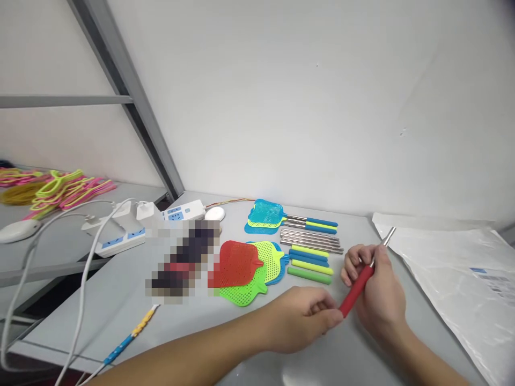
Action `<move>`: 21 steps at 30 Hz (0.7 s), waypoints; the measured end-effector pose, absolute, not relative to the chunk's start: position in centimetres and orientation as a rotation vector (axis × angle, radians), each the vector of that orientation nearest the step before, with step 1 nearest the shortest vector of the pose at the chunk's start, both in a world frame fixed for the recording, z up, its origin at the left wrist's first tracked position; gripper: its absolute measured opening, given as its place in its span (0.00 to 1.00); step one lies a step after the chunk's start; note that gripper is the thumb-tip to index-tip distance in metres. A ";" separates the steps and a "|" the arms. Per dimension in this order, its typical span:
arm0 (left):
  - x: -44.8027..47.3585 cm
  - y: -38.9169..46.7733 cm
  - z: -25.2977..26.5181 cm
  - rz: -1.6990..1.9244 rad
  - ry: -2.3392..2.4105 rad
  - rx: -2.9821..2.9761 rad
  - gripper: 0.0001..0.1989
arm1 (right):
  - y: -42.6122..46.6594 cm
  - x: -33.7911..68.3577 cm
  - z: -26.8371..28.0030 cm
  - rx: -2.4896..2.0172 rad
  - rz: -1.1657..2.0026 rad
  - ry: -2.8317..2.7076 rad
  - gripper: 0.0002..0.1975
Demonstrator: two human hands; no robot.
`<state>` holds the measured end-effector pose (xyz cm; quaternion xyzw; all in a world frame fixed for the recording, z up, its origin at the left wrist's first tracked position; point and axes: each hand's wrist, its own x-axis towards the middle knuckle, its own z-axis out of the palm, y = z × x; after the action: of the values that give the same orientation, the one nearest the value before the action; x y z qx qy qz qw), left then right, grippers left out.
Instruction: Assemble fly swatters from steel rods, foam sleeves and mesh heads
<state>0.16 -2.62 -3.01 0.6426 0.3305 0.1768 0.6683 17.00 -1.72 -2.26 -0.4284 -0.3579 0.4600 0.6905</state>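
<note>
My right hand (380, 300) is wrapped round a red handle grip (357, 291) and the thin metal rod (389, 236) that sticks out of its upper end. At the lower end of the grip, the thumb and fingers of my left hand (300, 320) are closed on its tip. The piece is held tilted above the table. Beyond my hands lie loose grips, among them a green one (309, 275), and several bare metal rods (310, 241). Flat fly swatter heads rest to the left: a red one (239, 262), a yellow one (270, 256) and a green one (244, 294).
Fly swatters with handles (269, 213) lie near the wall. A clear plastic bag (446, 273) covers the right side. On the left are power strips (120, 242), white cables (86, 284), a blurred-out object (185, 262) and pink and yellow hangers (68, 187).
</note>
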 end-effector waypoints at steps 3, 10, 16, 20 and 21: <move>0.2 -2.7 -2.7 0.392 0.750 1.553 0.16 | -1.8 16.5 -2.2 -0.971 1.079 -0.765 0.17; 0.4 -3.1 -2.1 0.418 0.791 1.597 0.16 | -1.6 16.4 -2.0 -0.938 1.312 -0.676 0.17; 0.0 -2.8 -2.0 0.499 0.834 1.626 0.18 | -1.2 17.1 -2.8 -0.978 1.337 -0.791 0.19; -0.3 -2.6 -2.1 0.500 0.829 1.632 0.18 | -1.3 17.2 -3.1 -1.005 1.338 -0.914 0.22; -0.3 -2.6 -2.2 0.504 0.828 1.621 0.18 | -1.5 17.2 -3.1 -1.006 1.347 -0.950 0.22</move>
<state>-0.28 -2.57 -2.19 0.6952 0.3552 0.2163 0.5863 17.19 -1.47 -3.09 -0.4282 -0.4046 0.5737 0.5690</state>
